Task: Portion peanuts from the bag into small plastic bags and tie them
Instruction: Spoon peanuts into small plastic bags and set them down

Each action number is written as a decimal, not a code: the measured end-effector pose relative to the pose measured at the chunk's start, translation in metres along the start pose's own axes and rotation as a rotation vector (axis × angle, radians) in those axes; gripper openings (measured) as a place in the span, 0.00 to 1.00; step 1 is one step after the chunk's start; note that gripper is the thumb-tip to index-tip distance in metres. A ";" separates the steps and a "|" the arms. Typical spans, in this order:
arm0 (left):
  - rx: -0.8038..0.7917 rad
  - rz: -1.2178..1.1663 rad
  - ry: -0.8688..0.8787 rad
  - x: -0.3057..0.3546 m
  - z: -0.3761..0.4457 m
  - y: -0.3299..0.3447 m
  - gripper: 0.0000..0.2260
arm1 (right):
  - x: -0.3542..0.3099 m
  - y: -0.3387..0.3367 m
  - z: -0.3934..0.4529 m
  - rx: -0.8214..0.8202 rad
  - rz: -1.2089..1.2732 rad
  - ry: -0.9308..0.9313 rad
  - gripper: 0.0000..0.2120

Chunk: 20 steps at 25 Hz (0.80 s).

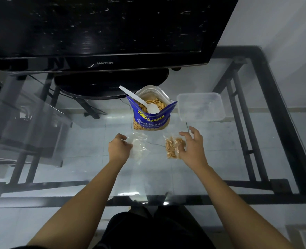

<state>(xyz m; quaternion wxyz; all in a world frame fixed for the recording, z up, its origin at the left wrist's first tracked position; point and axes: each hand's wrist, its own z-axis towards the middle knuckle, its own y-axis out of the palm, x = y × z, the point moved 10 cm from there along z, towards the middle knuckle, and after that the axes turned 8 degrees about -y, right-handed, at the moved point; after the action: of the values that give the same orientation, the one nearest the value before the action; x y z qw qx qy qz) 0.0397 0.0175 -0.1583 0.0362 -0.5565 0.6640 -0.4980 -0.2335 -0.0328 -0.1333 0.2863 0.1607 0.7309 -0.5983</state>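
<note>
Two hands by the small bags on the glass bench (76, 159)

Mid-frame, the left hand (119, 148) pinches a clear empty plastic bag (139, 146); the spread right hand (193, 146) touches a small clear bag of peanuts (172, 146). Behind stand the blue peanut bag (150, 115) with a white plastic spoon (139, 100), a clear plastic box (200, 106), and a black TV (103, 33).

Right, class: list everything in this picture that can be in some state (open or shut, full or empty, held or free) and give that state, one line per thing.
Peanut bag: upright, top open, peanuts inside.
Plastic spoon: resting in the bag, nobody holding it.
Small bag with peanuts: partly filled, lying by the right hand; tied or not, unclear.
Stack of empty small bags: flat, under the left hand.
Clear container: appears empty.
Monitor: screen dark.
</note>
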 end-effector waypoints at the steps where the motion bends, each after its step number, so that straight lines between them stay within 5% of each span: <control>1: 0.004 0.008 0.000 -0.002 0.000 -0.003 0.14 | -0.010 0.000 -0.003 0.019 0.024 -0.042 0.17; 7: -0.023 0.009 0.133 0.000 -0.012 -0.021 0.07 | -0.059 0.020 -0.015 -0.010 0.161 -0.158 0.15; 13: -0.459 -0.458 -0.013 0.019 -0.035 -0.027 0.02 | -0.075 0.050 -0.022 -0.225 0.804 0.269 0.30; 20: -0.585 -0.748 -0.029 0.047 -0.049 -0.039 0.07 | -0.090 -0.004 -0.005 -0.027 0.925 0.165 0.25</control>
<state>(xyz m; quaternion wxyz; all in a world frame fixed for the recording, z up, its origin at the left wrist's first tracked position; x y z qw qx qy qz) 0.0199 0.0162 -0.0832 -0.2944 -0.7513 0.5298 -0.2611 -0.1659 -0.0193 -0.0749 0.4660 0.5128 0.6105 -0.3836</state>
